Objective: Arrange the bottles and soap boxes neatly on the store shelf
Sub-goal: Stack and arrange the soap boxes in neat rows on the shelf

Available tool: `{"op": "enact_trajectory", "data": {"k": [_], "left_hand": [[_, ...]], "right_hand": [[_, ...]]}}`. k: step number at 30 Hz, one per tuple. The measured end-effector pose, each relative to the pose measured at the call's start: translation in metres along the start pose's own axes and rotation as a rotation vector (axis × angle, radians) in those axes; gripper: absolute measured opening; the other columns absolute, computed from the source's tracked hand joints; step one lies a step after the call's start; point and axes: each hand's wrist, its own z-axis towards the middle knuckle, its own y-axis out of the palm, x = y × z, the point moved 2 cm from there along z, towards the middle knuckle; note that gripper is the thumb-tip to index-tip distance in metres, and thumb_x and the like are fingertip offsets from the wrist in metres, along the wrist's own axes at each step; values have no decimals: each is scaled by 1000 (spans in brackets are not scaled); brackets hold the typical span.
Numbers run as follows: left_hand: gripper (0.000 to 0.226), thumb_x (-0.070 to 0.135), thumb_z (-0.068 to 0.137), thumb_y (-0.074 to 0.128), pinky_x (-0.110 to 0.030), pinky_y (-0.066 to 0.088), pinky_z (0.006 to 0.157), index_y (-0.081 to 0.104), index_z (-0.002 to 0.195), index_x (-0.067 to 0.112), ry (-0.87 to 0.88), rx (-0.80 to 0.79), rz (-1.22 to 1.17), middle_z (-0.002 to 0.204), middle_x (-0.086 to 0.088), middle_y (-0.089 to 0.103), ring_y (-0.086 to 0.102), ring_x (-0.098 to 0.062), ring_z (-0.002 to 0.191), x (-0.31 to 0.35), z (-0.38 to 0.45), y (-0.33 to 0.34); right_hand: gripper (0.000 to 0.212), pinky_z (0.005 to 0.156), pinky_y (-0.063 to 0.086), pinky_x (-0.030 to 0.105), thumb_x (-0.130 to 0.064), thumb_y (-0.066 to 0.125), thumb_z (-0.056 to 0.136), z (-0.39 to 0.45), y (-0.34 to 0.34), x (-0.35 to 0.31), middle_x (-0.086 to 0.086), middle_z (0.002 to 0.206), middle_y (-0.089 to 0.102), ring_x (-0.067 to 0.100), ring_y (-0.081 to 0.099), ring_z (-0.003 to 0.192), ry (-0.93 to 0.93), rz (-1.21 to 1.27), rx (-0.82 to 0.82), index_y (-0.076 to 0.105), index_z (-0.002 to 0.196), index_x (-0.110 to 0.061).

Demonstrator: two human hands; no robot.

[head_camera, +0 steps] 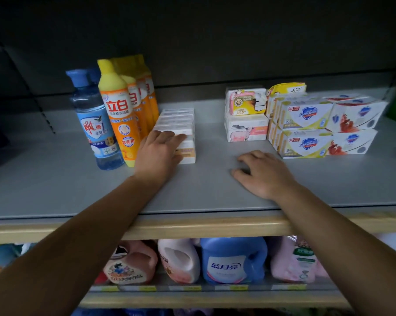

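Soap boxes point(177, 131) mostly rowed beside orange bottles point(122, 115); I see left hand point(158, 153) flat on front box, right hand point(260, 172) loose, empty on shelf point(78, 190). Right-side stacks point(306, 124) want squaring.

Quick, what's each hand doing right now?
Left hand: open, fingers resting on the stack of soap boxes.
Right hand: open, holding nothing, resting on the shelf.

The grey shelf board point(55, 190) had a pale wooden front edge point(192, 226). Behind it stood a dark back panel point(215, 42), dimly lit. Yellow price tags point(238, 287) lined the lower shelf rail.
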Motion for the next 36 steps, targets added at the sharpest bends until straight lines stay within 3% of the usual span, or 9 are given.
{"op": "enact_trajectory", "data": {"k": [15,21,36], "left_hand": [[54,22,92,62,-48,22,115,45,143,24,-40,-57,-54,150,-6,43,34,-28,140,-10,23,19],[56,22,90,65,-47,28,112,47,143,21,21,-27,-38,148,-10,46,38,-29,139,-10,19,18],[61,34,90,63,-47,24,117,40,146,26,-5,-61,-45,153,-6,39,33,-28,141,-4,16,7]], "right_hand": [[55,109,25,40,-64,43,87,4,2,2,-6,138,48,26,37,132,15,24,0,49,134,-35],[54,109,25,40,-62,43,88,3,2,2,-6,139,47,25,37,133,16,23,-4,48,134,-35],[51,108,26,40,-60,44,87,4,1,3,-8,137,48,26,38,131,18,33,-10,49,132,-37]]}}
